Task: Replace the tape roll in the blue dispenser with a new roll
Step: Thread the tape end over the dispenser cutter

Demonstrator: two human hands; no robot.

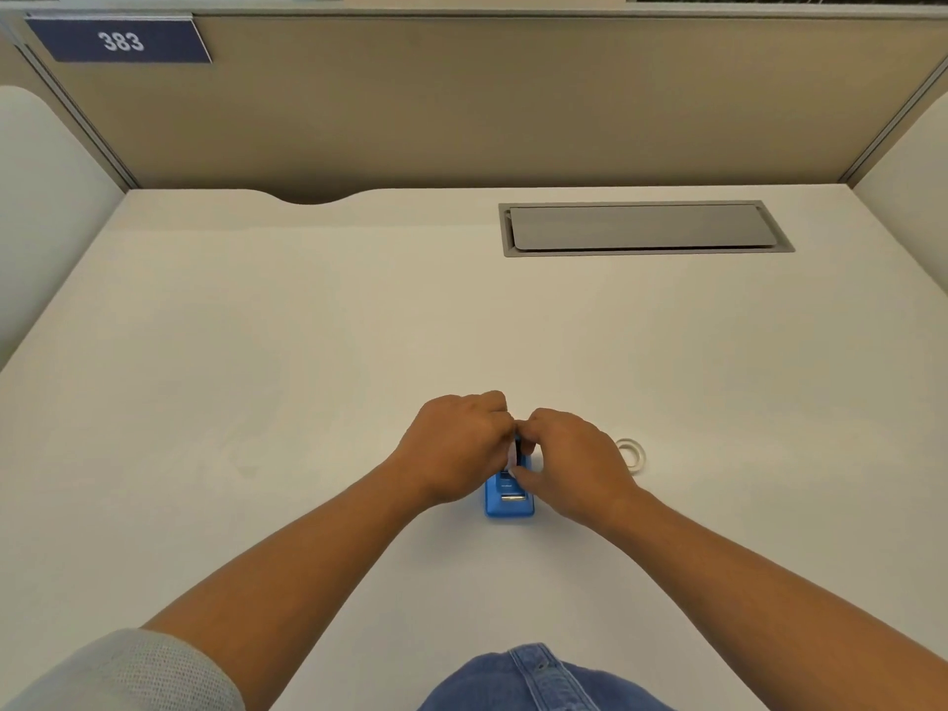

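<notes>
The blue tape dispenser stands on the white desk near its middle, with its near end and metal cutter showing. My left hand and my right hand are closed together over its far half. Between my fingertips sits a tape roll, clear with a dark core, seen edge-on above the dispenser. Most of that roll is hidden by my fingers. A second clear tape roll lies flat on the desk just right of my right hand, apart from it.
A grey cable hatch is set into the white desk at the back right. Beige partition walls surround the desk, with a blue "383" sign at the top left. My denim-clad lap shows at the bottom edge.
</notes>
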